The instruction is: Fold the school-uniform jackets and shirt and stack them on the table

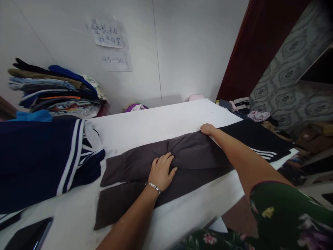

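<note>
A dark brown-grey pair of trousers (135, 170) lies flat across the white table (156, 121), its two legs running to the left. My left hand (161, 172), with a silver bracelet on the wrist, lies flat on the middle of the trousers, fingers stretched out and pressing a fold. My right hand (207, 129) reaches to the far right end of the trousers with its fingers closed on the cloth's edge. Under that end lies a black garment with white stripes (260, 142).
A navy garment with white stripes (47, 156) is heaped at the table's left. A stack of folded clothes (57, 90) stands against the wall behind it. A dark phone (28, 236) lies at the near left corner. Clutter and boxes (312, 135) fill the floor on the right.
</note>
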A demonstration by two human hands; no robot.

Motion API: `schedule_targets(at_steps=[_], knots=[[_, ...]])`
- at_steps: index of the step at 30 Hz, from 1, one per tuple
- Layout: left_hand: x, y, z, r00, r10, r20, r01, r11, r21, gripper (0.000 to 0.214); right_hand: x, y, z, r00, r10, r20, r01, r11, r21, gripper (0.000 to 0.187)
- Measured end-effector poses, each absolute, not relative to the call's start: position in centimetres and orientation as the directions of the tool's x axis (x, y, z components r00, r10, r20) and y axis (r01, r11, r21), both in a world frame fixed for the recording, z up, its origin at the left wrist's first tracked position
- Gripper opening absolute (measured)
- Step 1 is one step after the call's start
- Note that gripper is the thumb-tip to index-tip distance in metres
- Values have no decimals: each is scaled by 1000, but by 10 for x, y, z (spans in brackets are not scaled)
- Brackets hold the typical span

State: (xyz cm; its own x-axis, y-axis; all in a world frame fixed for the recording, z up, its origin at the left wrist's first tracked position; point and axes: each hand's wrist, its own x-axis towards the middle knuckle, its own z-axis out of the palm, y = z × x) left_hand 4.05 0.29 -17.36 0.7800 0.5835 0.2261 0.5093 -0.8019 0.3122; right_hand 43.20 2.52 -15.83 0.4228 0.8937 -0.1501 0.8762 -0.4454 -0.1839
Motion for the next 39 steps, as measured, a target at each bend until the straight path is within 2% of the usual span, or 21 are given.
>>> schedule_targets(at_steps=[5,9,11,15,17,19,23,27,30,33,36,39], knots=[[41,4,-174,782,579,231,510,-807,298,44,429,6,-164,490,872,-5,840,-474,-264,45],[42,4,-174,785,565,252,502,-820,276,44,435,-49,-154,555,822,131,803,-487,-343,52],[42,5,-174,787,566,246,507,-820,266,44,439,-86,-146,591,783,194,765,-468,-443,48],[44,7,-175,791,562,242,506,-823,257,43,440,-171,-138,699,670,250,562,-298,-772,34],[44,8,-176,792,558,249,503,-826,254,44,435,-211,-141,731,651,207,465,-253,-848,33],[44,8,-176,792,554,256,498,-829,254,44,425,-242,-149,729,665,161,419,-248,-874,35],[45,8,-174,790,555,262,497,-829,258,44,404,-273,-166,698,703,135,433,-265,-862,43],[45,8,-172,787,558,262,499,-826,262,43,394,-269,-171,634,748,199,555,-261,-790,45],[44,9,-173,787,553,272,490,-829,268,44,394,-258,-165,524,811,260,684,-220,-695,31],[44,9,-174,786,554,275,490,-829,271,44,395,-247,-160,426,858,287,817,-228,-530,13],[44,9,-174,784,564,260,502,-822,269,44,391,-236,-163,442,821,361,880,-319,-351,7],[44,9,-174,783,568,252,507,-819,269,44,381,-226,-173,548,725,417,836,-470,-282,6]])
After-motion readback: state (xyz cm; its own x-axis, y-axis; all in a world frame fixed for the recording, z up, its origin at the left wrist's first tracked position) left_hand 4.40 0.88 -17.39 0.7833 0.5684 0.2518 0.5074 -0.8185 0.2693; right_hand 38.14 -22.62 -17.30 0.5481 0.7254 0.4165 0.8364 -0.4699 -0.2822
